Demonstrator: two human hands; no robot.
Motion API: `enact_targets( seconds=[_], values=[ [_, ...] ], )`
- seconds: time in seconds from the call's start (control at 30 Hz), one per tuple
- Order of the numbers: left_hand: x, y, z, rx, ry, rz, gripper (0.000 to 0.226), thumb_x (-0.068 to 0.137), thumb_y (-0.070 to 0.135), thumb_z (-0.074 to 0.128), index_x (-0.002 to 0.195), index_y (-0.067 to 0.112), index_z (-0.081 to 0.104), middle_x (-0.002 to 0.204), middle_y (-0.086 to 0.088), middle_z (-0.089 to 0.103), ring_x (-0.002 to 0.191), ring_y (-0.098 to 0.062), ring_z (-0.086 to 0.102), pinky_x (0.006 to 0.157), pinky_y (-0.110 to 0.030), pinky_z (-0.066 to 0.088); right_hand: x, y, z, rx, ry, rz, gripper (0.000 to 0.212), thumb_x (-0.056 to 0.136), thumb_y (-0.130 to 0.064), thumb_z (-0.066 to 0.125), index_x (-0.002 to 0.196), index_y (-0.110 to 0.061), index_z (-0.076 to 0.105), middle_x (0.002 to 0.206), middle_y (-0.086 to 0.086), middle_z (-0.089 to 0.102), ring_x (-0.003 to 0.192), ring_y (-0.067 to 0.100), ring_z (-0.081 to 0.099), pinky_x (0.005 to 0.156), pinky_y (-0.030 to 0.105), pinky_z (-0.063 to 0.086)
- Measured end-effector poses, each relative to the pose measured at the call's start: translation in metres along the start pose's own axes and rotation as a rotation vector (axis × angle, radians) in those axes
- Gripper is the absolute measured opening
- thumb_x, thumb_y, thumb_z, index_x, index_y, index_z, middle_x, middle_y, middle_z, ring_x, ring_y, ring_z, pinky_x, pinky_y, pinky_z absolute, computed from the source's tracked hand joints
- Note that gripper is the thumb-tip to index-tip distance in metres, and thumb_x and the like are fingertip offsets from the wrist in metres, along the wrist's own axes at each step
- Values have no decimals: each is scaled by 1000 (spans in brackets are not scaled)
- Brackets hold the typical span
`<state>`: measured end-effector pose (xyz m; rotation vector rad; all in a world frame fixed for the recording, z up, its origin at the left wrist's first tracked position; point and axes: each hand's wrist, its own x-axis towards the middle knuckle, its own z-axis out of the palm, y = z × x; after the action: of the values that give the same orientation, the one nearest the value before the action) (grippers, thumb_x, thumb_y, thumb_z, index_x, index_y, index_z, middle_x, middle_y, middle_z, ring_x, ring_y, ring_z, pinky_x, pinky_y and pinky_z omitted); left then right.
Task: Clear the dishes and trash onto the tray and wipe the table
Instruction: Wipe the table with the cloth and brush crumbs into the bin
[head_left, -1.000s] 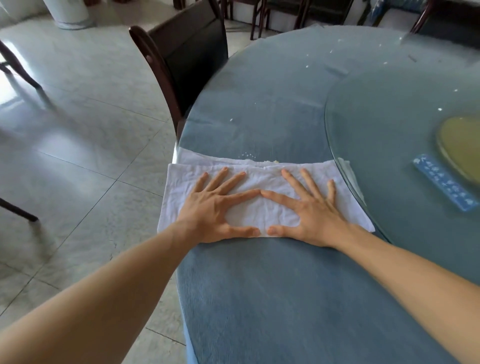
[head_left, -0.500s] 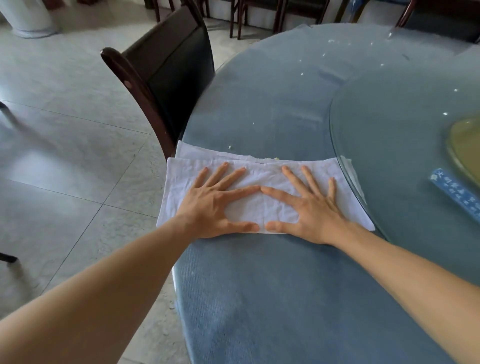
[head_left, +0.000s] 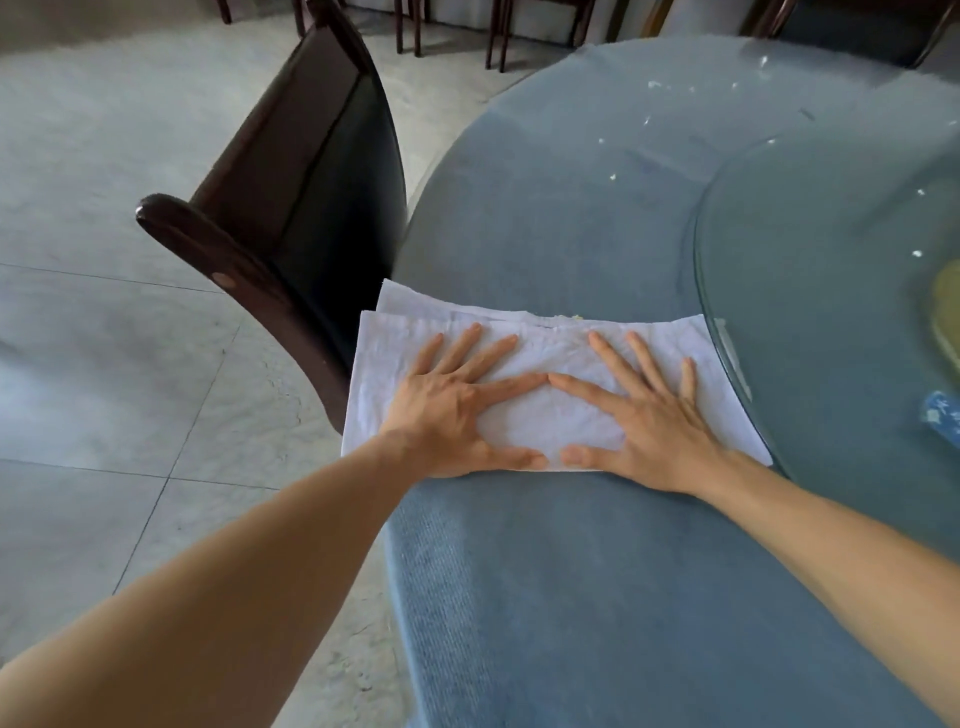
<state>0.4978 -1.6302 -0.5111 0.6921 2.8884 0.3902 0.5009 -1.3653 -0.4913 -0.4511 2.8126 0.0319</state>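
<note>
I am at the wiping step: my left hand (head_left: 447, 415) and right hand (head_left: 649, 421) lie flat, fingers spread and straight, index tips and thumbs nearly touching, pressing the folded white cloth (head_left: 545, 415) onto the round bench with blue covering (head_left: 545, 597), near its edge beside the dark wooden chair (head_left: 291, 208). Both arms reach forward, nearly straight. Next, I judge, I must push the cloth on toward the white crumbs (head_left: 612, 177) near the glass turntable (head_left: 810, 291), keeping even pressure.
</note>
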Motion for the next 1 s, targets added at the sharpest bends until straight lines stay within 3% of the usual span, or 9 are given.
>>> enact_targets(
  seconds=[0.5,0.77,0.9,1.0],
  values=[
    [90,-60,-28,47,-36,107,104,51,108,8,147,70,4,168,24,-5,156,-12,-12,126,-48,-5,76,8,-19,45,65,88,83,65,-105,17,141,-80,-8,169,-20,-24,158,25,-23,115,78,-4],
    [129,-82,-38,94,-65,195,101,53,107,10,147,70,2,168,23,-7,156,-13,-14,125,-49,-4,98,8,-27,73,45,167,82,69,-103,24,141,-80,-9,168,-19,-26,157,25,-26,115,78,-5],
    [163,-97,-49,109,-102,263,97,61,104,28,148,68,2,167,24,-9,155,-10,-16,126,-49,-6,114,7,-33,121,59,238,81,72,-100,28,142,-80,-7,168,-19,-26,157,26,-25,114,79,-6],
    [183,-107,-51,117,-119,314,95,64,103,30,148,68,1,167,23,-9,155,-10,-17,125,-49,-8,125,9,-34,131,59,266,81,71,-101,27,142,-80,-6,169,-18,-25,157,27,-24,113,80,-3]
  ],
)
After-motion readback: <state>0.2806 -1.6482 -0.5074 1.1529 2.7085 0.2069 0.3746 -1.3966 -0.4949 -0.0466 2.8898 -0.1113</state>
